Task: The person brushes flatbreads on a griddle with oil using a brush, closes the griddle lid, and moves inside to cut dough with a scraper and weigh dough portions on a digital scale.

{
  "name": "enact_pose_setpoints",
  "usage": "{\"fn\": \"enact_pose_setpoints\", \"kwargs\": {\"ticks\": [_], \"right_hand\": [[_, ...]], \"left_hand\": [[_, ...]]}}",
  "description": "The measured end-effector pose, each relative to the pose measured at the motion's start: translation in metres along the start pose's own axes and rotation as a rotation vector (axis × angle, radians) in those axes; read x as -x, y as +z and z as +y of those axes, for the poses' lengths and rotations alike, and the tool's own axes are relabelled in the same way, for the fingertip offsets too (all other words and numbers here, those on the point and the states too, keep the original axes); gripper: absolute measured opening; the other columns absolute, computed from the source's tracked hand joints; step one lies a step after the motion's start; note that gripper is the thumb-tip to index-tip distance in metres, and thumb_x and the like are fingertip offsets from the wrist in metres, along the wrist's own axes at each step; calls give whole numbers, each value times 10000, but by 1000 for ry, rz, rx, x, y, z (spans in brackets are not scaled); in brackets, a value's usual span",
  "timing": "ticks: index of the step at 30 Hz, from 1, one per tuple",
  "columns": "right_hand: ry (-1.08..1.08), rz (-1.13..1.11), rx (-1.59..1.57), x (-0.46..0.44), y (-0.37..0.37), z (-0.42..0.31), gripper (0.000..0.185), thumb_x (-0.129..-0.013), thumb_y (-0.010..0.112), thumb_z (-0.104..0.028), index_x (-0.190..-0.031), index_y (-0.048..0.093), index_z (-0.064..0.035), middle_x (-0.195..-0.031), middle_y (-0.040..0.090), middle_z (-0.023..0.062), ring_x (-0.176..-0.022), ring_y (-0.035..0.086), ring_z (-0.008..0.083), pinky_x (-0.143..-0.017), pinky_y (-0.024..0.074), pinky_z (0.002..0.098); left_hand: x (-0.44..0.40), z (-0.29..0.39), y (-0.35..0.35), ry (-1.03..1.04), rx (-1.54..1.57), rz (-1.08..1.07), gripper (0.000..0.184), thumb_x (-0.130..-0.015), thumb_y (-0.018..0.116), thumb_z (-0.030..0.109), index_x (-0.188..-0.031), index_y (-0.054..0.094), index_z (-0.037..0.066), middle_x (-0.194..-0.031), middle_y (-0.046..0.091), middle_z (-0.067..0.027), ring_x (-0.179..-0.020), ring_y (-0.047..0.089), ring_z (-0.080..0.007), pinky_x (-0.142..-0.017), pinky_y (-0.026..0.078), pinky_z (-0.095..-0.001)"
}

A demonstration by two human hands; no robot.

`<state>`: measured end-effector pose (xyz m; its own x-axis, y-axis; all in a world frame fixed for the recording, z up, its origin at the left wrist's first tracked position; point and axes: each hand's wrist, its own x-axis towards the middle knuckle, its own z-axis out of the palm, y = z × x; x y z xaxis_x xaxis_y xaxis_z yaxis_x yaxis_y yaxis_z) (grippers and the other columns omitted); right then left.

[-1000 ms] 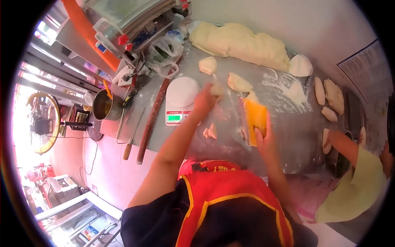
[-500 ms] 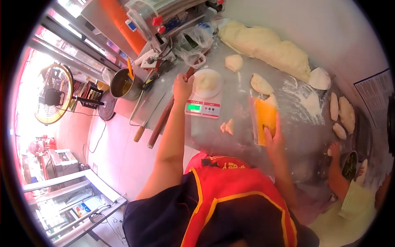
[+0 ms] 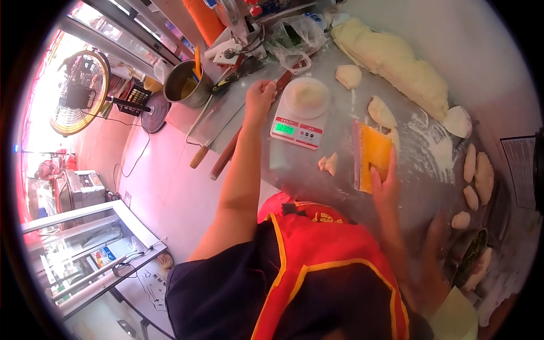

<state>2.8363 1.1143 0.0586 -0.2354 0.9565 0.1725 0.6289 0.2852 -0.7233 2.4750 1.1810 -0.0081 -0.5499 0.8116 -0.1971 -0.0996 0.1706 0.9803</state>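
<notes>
A lump of dough (image 3: 307,94) rests on the round plate of a white and red scale (image 3: 298,129), whose green display is lit. Just left of the scale is my left hand (image 3: 261,95), its fingers pressed together; what they hold, if anything, is too small to name. My right hand (image 3: 385,181) grips an orange scraper (image 3: 373,156) that stands over the metal table (image 3: 340,198). Small dough scraps (image 3: 328,164) lie between the scale and the scraper. Beyond the scraper are a longer dough piece (image 3: 382,112) and a round one (image 3: 348,76).
A large dough slab (image 3: 391,65) lies along the wall, with flour (image 3: 433,144) nearby. At the left are a metal pot (image 3: 188,84), a wooden rod (image 3: 226,154) and a fan (image 3: 81,93). A co-worker's arm (image 3: 433,266) reaches in at the lower right, beside a bowl of greens (image 3: 469,258).
My left hand left the dough lump on the scale and moved off to its left. The display changed to a higher reading. The view shifted, and the co-worker's arm drew back from the dough pieces.
</notes>
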Motion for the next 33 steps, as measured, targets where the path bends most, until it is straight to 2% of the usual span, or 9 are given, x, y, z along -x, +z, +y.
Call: {"fn": "enact_pose_setpoints", "kwargs": {"ticks": [2, 8, 11, 14, 18, 21, 26, 30, 33], "right_hand": [[-19, 8, 12, -1, 2, 2, 642, -879, 567, -79, -1447, 269, -82, -1156, 580, 272, -967, 602, 449, -763, 508, 435], [-43, 26, 46, 0, 1, 0, 637, -877, 571, -74, -1443, 279, -71, -1164, 581, 264, -979, 607, 436, -770, 510, 427], [-45, 18, 36, 1, 0, -5, 631, -880, 570, -74, -1441, 281, -69, -1167, 581, 262, -983, 608, 432, -775, 509, 424], [-56, 17, 17, 1, 1, -5, 623, -887, 566, -82, -1440, 279, -70, -1175, 577, 262, -992, 604, 432, -779, 508, 423], [-87, 26, 72, 3, 1, -3, 615, -894, 563, -102, -1439, 280, -79, -1128, 596, 266, -976, 599, 445, -766, 508, 433], [47, -51, 67, 5, -1, -8, 612, -895, 565, -117, -1439, 285, -105, -1059, 616, 270, -946, 598, 455, -750, 505, 447], [131, -163, 51, 8, -1, -6, 626, -888, 576, -140, -1444, 289, -149, -1015, 623, 268, -913, 601, 456, -726, 500, 469], [143, -379, 133, 11, -5, -13, 648, -871, 585, -134, -1447, 292, -169, -1028, 623, 253, -892, 607, 449, -722, 503, 470], [104, -411, 128, 20, 1, -4, 681, -880, 578, -188, -1468, 246, -273, -988, 625, 257, -840, 611, 451, -701, 485, 480]], "left_hand": [[0, -5, 2, 17, 15, 34, 224, -893, 611, 211, -1002, 613, 16, -878, 641, -31, -765, 583, -102, -658, 461, -226], [8, -24, 12, 241, -402, -27, 218, -852, 638, 194, -925, 644, -11, -762, 630, -55, -704, 580, -114, -624, 457, -266], [17, -20, 19, 250, -584, -102, 200, -817, 645, 203, -910, 656, 26, -789, 662, -123, -726, 639, -238, -681, 490, -340], [31, -23, 27, 246, -585, -247, 182, -835, 648, 185, -900, 656, 14, -742, 631, -83, -700, 591, -140, -648, 471, -293], [36, -19, 29, 202, -611, -115, 182, -815, 660, 178, -906, 658, 21, -772, 652, -104, -716, 617, -172, -676, 483, -307], [46, -1, 36, 161, -593, -234, 169, -805, 656, 170, -898, 660, 29, -758, 652, -119, -707, 627, -233, -677, 487, -338], [82, -66, 49, 567, -829, -916, 286, -791, 664, 235, -1005, 609, 53, -875, 653, -142, -807, 625, -347, -718, 486, -429], [124, -91, 65, 330, -947, -688, 316, -797, 662, 290, -1006, 591, 63, -930, 650, -142, -828, 624, -342, -730, 486, -438], [141, -85, 70, 174, -1013, -543, 268, -803, 653, 292, -932, 602, 62, -910, 653, -141, -814, 621, -343, -723, 488, -438]]}}
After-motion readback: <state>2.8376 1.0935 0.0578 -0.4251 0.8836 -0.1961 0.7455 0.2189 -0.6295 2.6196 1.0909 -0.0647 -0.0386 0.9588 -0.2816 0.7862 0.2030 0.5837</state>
